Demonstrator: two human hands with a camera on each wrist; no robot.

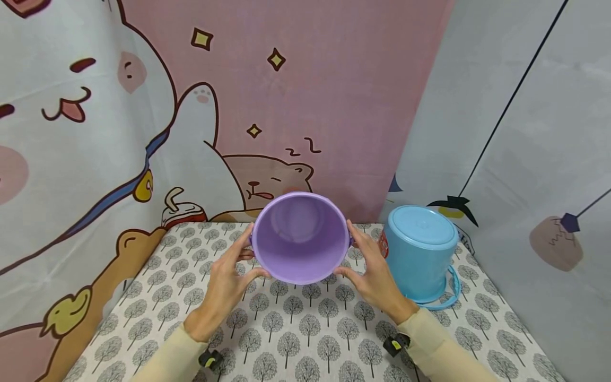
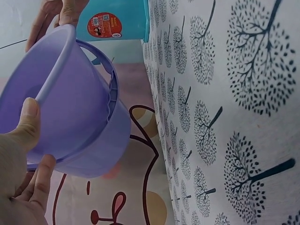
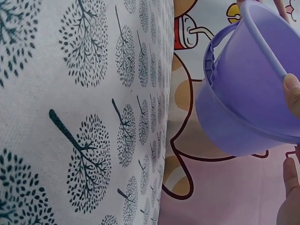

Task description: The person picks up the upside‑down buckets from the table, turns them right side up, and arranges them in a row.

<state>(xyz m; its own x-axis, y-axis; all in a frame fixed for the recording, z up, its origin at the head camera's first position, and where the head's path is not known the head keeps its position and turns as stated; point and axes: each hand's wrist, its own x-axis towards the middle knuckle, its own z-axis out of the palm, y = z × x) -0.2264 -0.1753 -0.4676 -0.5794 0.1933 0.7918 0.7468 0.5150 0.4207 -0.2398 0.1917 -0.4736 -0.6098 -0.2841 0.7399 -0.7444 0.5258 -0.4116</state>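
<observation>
Purple bucket: suspended above the worktop, clear of its tree-print cloth, directly between my two grips. Its axis runs away from me, mouth towards my face, base towards the wall hanging; I judge this tilt to be the governing relation. Its handle lies against the outer wall, below the rim.

Left grip and right grip: both grasping the bucket, one at each side, at near-equal height. Neither is nearer to it. Each thumb bears on the near rim; the fingers pass behind along the outside. Wrists angle inwards, and both forearms reach forward in pale sleeves, roughly mirrored.

Blue bucket: upside down on the worktop, to the right, base uppermost, its own handle down by the cloth. My right grip is the nearer to it, not holding it.
</observation>
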